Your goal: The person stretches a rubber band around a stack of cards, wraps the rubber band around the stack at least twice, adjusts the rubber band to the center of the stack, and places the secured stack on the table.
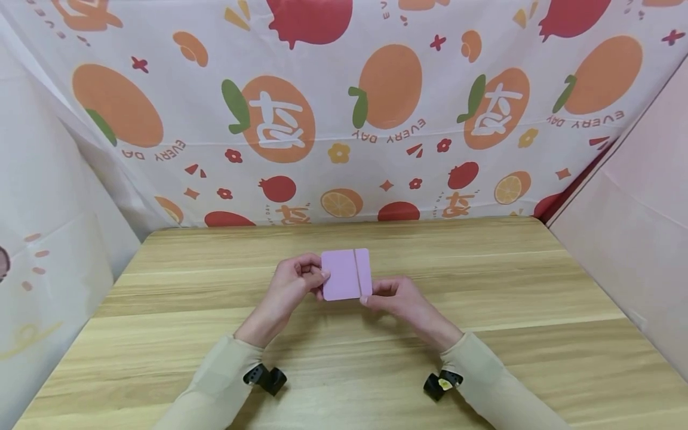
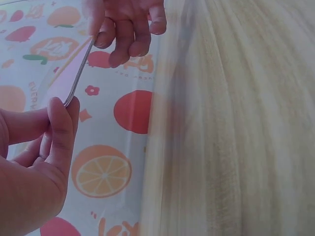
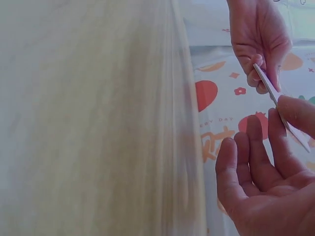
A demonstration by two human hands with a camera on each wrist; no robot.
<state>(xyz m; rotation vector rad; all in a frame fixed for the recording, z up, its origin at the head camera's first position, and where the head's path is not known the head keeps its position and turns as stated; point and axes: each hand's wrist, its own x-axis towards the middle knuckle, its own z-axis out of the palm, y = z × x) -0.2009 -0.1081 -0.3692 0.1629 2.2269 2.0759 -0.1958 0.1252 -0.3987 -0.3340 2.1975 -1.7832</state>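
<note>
A small lilac notebook (image 1: 341,276) with rounded corners is held up over the table, its flat cover facing me. A thin brownish elastic band (image 1: 357,269) runs down the cover near its right side. My left hand (image 1: 292,279) pinches the left edge, thumb on the cover and fingers behind. At the lower right corner, my right hand (image 1: 398,297) pinches the notebook, its thumb tip at the lower end of the band. The left wrist view shows the notebook (image 2: 74,73) edge-on and thin. In the right wrist view, the other right fingers (image 3: 256,147) spread loosely below it.
A wood-grain table (image 1: 215,334) spans the space under both arms. Behind it hangs a white cloth (image 1: 333,113) printed with fruit, and pale sheets (image 1: 48,197) close off the sides. Black wrist cameras (image 1: 266,379) sit on both sleeves.
</note>
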